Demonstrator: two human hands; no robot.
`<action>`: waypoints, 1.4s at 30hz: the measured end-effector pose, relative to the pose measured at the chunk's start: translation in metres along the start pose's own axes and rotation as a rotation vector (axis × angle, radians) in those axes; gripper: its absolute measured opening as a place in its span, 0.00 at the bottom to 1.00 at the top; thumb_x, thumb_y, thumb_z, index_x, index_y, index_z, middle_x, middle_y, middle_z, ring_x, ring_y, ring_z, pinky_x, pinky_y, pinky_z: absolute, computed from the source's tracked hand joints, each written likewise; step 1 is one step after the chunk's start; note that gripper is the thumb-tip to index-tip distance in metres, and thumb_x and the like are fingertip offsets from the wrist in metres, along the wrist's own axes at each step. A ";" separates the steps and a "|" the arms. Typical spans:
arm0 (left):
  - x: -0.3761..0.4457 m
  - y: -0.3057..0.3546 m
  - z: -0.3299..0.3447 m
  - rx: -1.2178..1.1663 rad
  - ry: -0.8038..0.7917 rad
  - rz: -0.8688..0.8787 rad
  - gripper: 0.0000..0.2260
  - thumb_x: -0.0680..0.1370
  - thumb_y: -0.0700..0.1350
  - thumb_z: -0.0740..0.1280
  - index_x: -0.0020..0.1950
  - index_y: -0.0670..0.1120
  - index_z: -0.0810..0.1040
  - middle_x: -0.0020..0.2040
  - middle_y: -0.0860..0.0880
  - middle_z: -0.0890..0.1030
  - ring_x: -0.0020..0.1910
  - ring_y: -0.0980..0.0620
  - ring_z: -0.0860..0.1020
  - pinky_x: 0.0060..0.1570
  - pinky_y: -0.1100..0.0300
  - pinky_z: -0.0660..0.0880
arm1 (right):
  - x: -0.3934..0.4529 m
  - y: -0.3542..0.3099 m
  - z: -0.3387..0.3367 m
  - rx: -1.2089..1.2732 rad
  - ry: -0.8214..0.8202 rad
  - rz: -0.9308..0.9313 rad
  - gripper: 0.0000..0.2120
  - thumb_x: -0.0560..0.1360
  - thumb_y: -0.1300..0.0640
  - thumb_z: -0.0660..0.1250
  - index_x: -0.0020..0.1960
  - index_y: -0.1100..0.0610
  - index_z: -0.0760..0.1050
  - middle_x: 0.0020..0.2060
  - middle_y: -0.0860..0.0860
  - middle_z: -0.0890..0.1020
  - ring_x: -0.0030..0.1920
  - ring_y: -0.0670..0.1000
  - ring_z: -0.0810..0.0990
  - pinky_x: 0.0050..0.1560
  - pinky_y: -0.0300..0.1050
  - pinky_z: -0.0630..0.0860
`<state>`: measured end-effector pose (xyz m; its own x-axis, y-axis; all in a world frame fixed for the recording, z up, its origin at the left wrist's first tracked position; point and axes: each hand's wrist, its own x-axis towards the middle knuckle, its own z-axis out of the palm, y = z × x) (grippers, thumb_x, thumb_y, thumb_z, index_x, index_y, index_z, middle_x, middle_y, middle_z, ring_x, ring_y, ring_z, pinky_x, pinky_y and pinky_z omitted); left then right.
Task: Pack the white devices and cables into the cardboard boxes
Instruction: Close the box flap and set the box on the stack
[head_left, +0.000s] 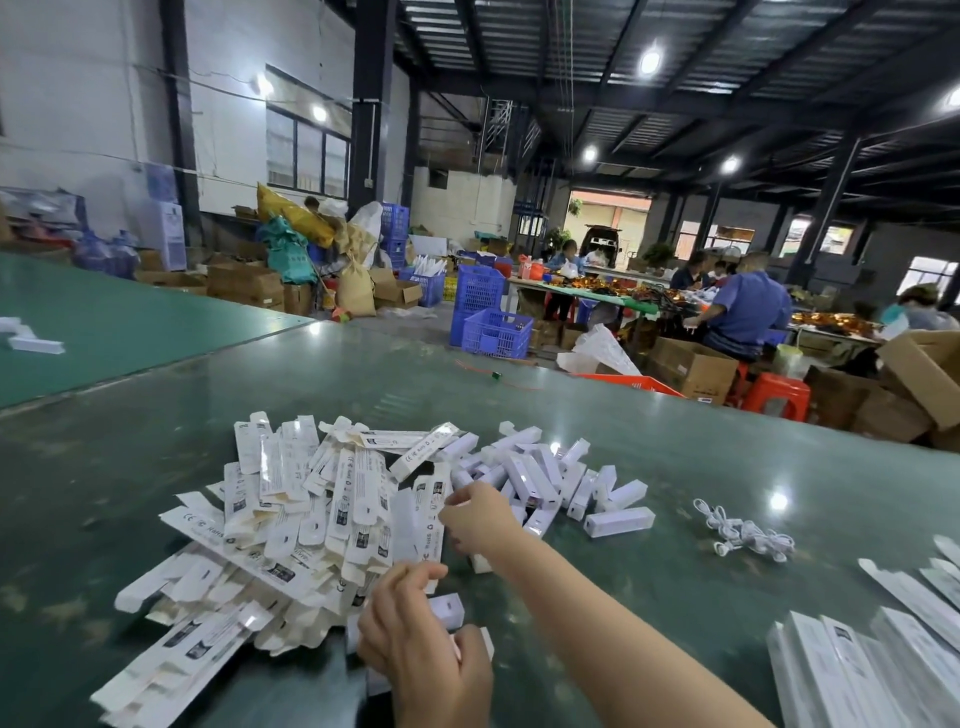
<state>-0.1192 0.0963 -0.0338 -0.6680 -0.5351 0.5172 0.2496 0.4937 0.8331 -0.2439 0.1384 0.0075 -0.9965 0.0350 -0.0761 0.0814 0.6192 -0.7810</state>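
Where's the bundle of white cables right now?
The white cables lie in a loose bundle on the green table, right of the pile of white devices and beyond the stacked boxes.

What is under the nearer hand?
Under the left hand, a small white rectangular device shows partly on the glossy green table. The hand covers the rest, so anything else beneath is hidden.

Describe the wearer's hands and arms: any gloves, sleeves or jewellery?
Both are bare. The left hand and right hand wear no gloves, and no rings or watch show. The right forearm is uncovered as far as the frame edge; no sleeve shows.
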 end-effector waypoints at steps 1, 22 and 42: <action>0.000 0.001 0.000 -0.007 0.011 0.009 0.22 0.53 0.36 0.61 0.45 0.46 0.73 0.50 0.37 0.77 0.54 0.45 0.65 0.49 0.36 0.66 | -0.001 0.003 -0.001 -0.101 -0.037 -0.012 0.11 0.73 0.62 0.60 0.55 0.61 0.75 0.40 0.55 0.79 0.40 0.52 0.73 0.42 0.44 0.72; 0.015 -0.012 0.000 -0.909 -0.176 -0.316 0.17 0.77 0.34 0.65 0.64 0.46 0.70 0.63 0.47 0.77 0.60 0.52 0.76 0.43 0.74 0.74 | -0.097 0.016 -0.065 -0.211 0.113 -0.715 0.19 0.73 0.60 0.65 0.58 0.40 0.70 0.36 0.42 0.75 0.38 0.39 0.72 0.40 0.32 0.69; -0.015 0.002 -0.019 -0.375 -0.276 0.329 0.43 0.67 0.21 0.65 0.46 0.75 0.71 0.27 0.78 0.68 0.23 0.79 0.63 0.27 0.85 0.55 | -0.149 -0.010 -0.086 -0.159 -0.037 -0.856 0.10 0.69 0.56 0.74 0.41 0.63 0.79 0.38 0.55 0.80 0.46 0.49 0.71 0.48 0.49 0.72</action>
<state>-0.0955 0.0919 -0.0362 -0.6587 -0.1702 0.7329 0.6737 0.3003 0.6752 -0.0976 0.1944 0.0795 -0.7122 -0.5163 0.4756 -0.7020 0.5235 -0.4828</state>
